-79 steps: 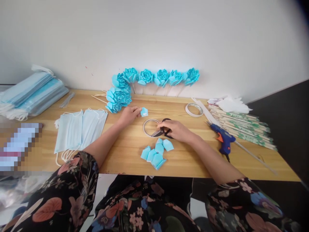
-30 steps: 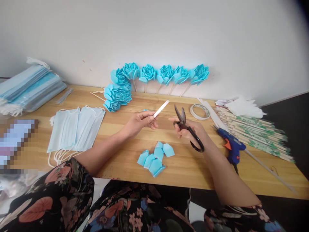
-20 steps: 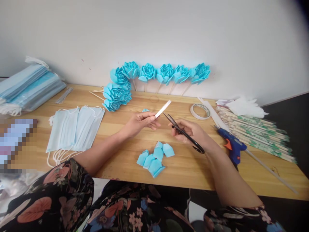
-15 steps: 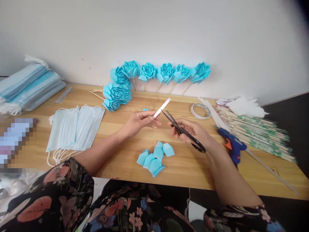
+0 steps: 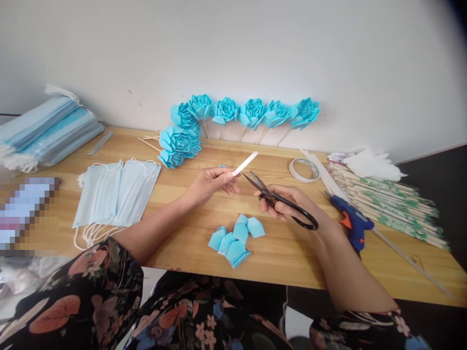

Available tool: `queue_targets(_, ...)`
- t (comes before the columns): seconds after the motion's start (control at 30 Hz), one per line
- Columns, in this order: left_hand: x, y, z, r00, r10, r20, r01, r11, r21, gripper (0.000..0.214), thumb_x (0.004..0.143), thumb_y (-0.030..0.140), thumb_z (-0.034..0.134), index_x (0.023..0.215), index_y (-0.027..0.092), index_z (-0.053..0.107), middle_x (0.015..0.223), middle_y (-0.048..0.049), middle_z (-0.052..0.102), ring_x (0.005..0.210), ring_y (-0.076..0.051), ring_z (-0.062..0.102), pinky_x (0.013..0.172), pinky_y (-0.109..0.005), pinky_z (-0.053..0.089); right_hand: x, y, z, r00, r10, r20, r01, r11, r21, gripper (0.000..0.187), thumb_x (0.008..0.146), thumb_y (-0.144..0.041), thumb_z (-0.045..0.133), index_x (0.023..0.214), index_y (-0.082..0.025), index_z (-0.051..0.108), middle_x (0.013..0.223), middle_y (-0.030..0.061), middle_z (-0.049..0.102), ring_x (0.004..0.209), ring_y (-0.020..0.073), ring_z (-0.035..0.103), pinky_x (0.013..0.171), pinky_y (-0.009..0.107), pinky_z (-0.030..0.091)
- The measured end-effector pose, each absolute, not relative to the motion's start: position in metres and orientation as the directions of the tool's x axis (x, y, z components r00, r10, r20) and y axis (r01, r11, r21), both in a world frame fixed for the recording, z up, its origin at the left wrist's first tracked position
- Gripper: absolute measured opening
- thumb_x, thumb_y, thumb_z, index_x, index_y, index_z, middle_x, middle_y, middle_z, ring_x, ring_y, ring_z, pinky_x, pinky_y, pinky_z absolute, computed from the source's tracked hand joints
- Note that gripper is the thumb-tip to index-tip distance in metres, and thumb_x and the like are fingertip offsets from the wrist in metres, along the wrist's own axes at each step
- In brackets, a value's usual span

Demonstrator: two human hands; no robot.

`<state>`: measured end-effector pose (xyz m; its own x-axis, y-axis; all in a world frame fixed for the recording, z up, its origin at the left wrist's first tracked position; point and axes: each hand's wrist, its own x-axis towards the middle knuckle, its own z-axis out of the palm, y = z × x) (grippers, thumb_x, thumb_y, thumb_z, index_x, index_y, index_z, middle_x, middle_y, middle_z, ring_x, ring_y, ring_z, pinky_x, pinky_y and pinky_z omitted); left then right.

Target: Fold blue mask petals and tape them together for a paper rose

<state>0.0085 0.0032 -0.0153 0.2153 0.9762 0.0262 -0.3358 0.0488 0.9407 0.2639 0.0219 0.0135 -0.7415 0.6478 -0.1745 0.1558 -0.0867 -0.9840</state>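
Between thumb and fingers, my left hand (image 5: 218,180) pinches a narrow white strip (image 5: 246,163) that slants up to the right. My right hand (image 5: 282,199) is wrapped round black-handled scissors (image 5: 268,194). The scissor blades are slightly parted and point toward the strip, just below and right of it, apart from it. On the table under both hands lie several cut blue petals (image 5: 235,245). A small blue piece behind my left hand is mostly hidden.
Blue fabric flowers (image 5: 226,111) on sticks line the wall. Face masks (image 5: 116,194) and a mask stack (image 5: 54,129) lie left. To the right are a tape roll (image 5: 304,170), a blue glue gun (image 5: 350,218) and wrapped chopsticks (image 5: 386,204) on the wooden table (image 5: 292,262).
The scissors have moved slightly down and away from the strip, and their handles have turned. My left hand still holds the strip. The view has shifted slightly.
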Motion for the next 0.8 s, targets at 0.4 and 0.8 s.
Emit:
queue_targets(0.4,0.0086,0.0018,-0.0176,0.285,0.958,0.036,-0.274,0.045,0.961,0.047,0.080,0.050,0.080,0.105,0.011,0.075,0.098,-0.0133,0.078,0.093,-0.024,0.076,0.072,-0.029,0.060,0.2613,0.0224,0.0043,-0.749,0.618,-0.238,0.197,-0.135,-0.971,0.066,0.078,-0.065,0.075,0.119,-0.014,0.066,0.084,0.0068,0.069,0.051,0.0082,0.053,0.040,0.021,0.039)
queue_targets(0.8,0.0110,0.0007,-0.0143,0.308,0.949,0.069,-0.201,-0.006,0.980,0.043,0.080,0.051,0.079,0.097,0.012,0.075,0.094,-0.0110,0.078,0.089,-0.021,0.076,0.070,-0.026,0.061,0.2591,0.0187,0.0036,-0.779,0.598,-0.188,0.195,-0.054,-0.979,0.065,0.085,-0.066,0.066,0.121,-0.012,0.063,0.075,0.0023,0.066,0.043,0.0056,0.049,0.041,0.021,0.036)
